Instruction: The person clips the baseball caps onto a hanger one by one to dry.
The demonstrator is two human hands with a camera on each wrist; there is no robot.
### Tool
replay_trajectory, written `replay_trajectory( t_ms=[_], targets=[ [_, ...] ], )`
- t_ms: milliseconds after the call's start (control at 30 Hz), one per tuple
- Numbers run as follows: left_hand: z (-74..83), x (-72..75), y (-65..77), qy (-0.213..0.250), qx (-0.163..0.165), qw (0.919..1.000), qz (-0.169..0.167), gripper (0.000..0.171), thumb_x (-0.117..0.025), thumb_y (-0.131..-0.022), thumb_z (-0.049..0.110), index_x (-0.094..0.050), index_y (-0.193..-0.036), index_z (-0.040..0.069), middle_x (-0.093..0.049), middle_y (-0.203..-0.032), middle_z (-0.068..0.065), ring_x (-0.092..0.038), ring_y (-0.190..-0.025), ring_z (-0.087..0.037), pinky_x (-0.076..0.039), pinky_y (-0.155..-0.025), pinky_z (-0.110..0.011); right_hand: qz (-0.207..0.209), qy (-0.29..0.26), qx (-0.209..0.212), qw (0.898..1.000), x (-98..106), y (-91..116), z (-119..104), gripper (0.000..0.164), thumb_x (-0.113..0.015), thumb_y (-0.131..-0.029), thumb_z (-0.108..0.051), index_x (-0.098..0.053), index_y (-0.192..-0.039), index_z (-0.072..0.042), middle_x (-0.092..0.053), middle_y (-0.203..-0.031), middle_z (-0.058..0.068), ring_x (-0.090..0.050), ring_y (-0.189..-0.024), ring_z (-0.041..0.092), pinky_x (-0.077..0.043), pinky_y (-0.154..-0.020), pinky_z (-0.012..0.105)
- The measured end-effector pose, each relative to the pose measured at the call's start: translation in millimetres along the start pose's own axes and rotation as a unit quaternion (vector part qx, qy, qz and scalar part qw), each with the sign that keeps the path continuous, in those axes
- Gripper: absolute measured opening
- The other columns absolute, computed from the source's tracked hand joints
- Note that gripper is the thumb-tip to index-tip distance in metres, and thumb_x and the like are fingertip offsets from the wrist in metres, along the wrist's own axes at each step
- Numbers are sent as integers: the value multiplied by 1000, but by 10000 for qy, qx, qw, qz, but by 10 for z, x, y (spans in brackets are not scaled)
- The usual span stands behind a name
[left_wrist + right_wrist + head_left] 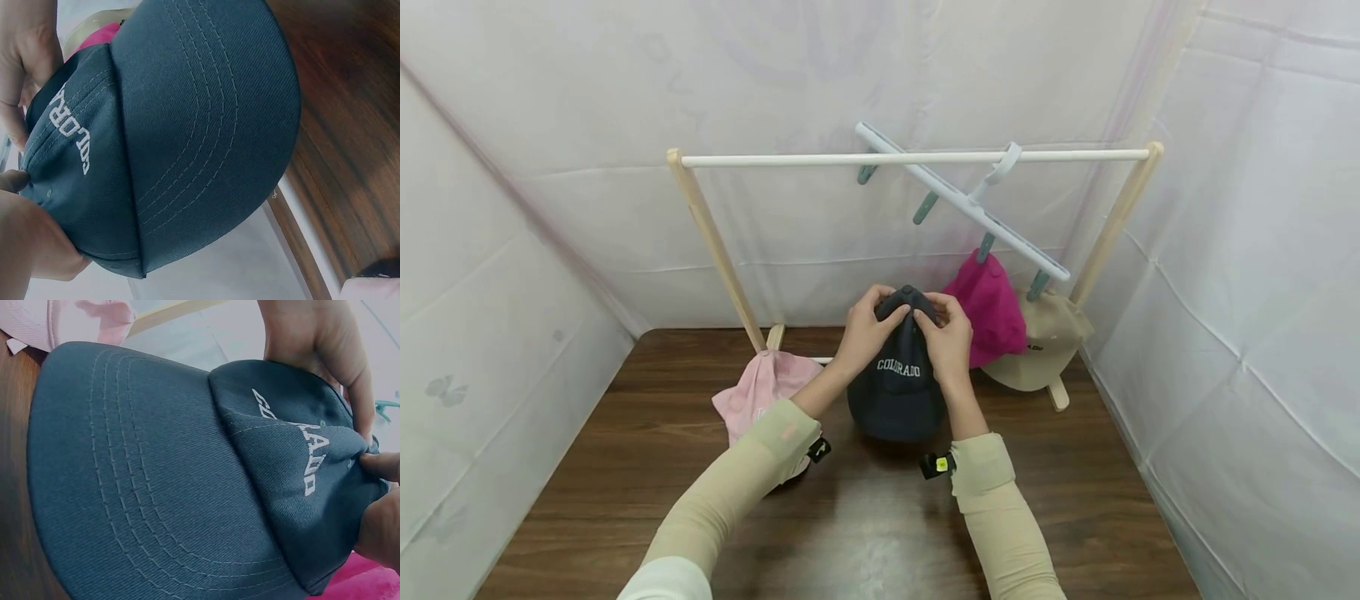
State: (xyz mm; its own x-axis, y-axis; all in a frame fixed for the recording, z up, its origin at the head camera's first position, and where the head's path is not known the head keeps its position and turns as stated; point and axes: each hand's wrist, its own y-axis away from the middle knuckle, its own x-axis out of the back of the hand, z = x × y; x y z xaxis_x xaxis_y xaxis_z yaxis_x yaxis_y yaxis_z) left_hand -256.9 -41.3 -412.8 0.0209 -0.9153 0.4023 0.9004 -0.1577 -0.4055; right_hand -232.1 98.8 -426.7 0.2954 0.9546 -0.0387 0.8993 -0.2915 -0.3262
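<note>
A dark navy baseball cap [898, 400] with white COLORADO lettering is held up, brim downward, between both hands. My left hand [868, 332] pinches the crown's upper left side, thumb on the front. On the other side my right hand [948, 340] pinches the crown, its thumb close to the left one. The fabric between the thumbs is creased. Behind the cap, a pale blue hanger [958, 200] hangs aslant from the white rail. Its grey-green clips hold a magenta cap [988, 312] and a beige cap [1047, 333]; two clips toward its far left end hold nothing.
A pink cap [760, 392] lies on the dark wooden table [865, 533], partly behind my left forearm. The rack's white rail [775, 160] runs between wooden posts above the table. White sheets [1262, 250] enclose the space on the sides and back.
</note>
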Motion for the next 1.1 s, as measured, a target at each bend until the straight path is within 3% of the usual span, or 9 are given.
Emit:
replay_trajectory(
  t_ms=[233, 567, 1100],
  targets=[
    [29, 4, -47, -35, -152, 9999, -29, 28, -66, -90, 29, -58, -109, 11, -64, -98, -5, -60, -85, -16, -50, -70, -30, 19, -157, 130, 9998, -2, -35, -10, 28, -70, -84, -4, -65, -111, -10, -63, -102, 8, -62, -93, 19, -53, -80, 32],
    [43, 11, -47, -24, -150, 9999, -50, 26, -66, -89, 28, -58, -108, 12, -63, -97, -3, -59, -83, -15, -50, -71, -29, -2, -211, -39, 9998, 0, -38, -52, 29, -70, -84, -6, -65, -113, -8, -63, -102, 13, -60, -91, 20, -52, -78, 29],
    [110, 18, -98, -43, -148, 9999, -72, 26, -66, -90, 28, -57, -108, 12, -62, -94, -3, -57, -80, -15, -48, -70, -28, 77, -47, 149, 9998, 24, -89, -87, 26, -71, -84, -6, -66, -108, -15, -63, -89, 7, -59, -82, 18, -54, -71, 29]
  ],
)
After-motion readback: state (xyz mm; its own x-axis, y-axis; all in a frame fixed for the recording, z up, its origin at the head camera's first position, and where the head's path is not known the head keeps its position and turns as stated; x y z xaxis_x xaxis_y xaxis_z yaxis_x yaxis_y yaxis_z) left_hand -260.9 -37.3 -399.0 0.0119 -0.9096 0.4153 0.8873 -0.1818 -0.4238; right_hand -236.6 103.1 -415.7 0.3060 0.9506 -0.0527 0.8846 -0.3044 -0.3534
